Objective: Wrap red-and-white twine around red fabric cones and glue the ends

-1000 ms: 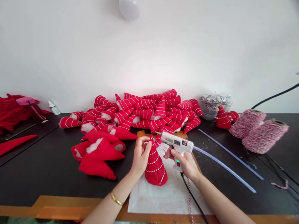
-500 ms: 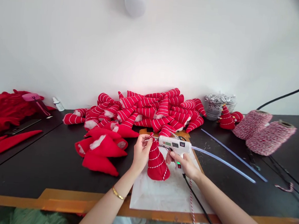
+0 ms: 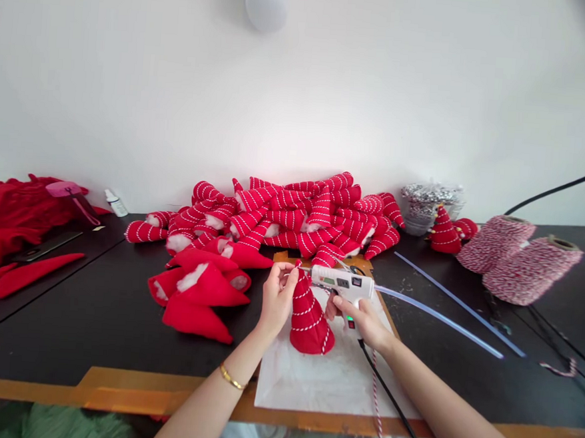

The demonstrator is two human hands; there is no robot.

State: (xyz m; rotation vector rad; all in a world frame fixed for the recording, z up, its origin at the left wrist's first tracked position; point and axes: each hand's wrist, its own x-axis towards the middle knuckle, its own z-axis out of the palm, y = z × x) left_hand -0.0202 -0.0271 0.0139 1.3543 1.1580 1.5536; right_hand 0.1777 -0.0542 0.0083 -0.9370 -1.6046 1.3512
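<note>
A red felt cone (image 3: 309,327) wrapped with red-and-white twine stands on a white sheet (image 3: 325,388). My left hand (image 3: 278,297) pinches the cone near its tip, from the left side. My right hand (image 3: 360,320) grips a white glue gun (image 3: 343,284) by its handle, with the nozzle pointing left at the cone's tip. A clear glue stick (image 3: 430,315) sticks out of the gun's rear. Fingers of my left hand partly hide the twine's end at the tip.
Behind lies a heap of striped red cones (image 3: 293,212). Plain red cones (image 3: 207,293) lie left, near red fabric (image 3: 12,219). Twine spools (image 3: 532,272), a finished-looking small tree (image 3: 443,231), a tub (image 3: 424,205) and a loose glue stick (image 3: 457,300) are right. The gun's black cord (image 3: 385,389) hangs over the edge.
</note>
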